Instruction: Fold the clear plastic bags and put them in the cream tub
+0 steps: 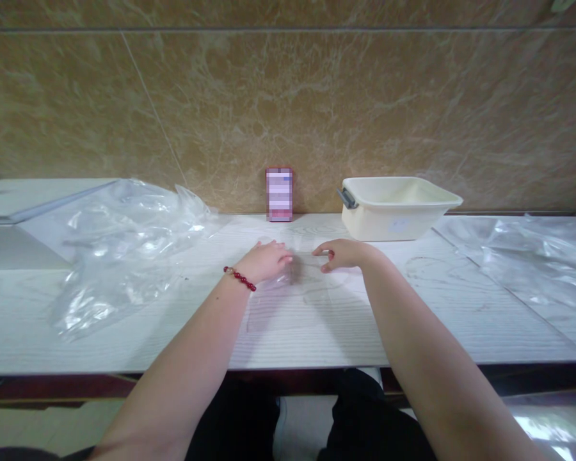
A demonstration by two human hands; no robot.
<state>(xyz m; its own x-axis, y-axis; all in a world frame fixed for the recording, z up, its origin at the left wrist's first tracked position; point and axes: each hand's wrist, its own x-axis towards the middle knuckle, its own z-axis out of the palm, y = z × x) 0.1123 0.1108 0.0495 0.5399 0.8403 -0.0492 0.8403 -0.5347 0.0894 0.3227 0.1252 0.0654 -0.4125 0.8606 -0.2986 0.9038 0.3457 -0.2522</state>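
Observation:
A thin clear plastic bag [288, 307], hard to make out, lies flat on the white wood-grain table [365, 333] in front of me. On its left side rests my left hand [266, 260], fingers stretched forward, with a red bead bracelet [242, 278] at the wrist. The plastic is a little crumpled beside the thumb. My right hand [340, 253] is just right of the bag, thumb and forefinger apart and pointing left. Nothing shows between those fingers; whether they touch the plastic I cannot tell.
A phone [279, 195] leans upright against the marble-patterned wall. Right of it stands a cream plastic bin [388, 221] with a grey handle. Crumpled clear plastic [139, 237] lies at the left by a white box [24, 246]; more clear sheeting [532, 256] covers the right.

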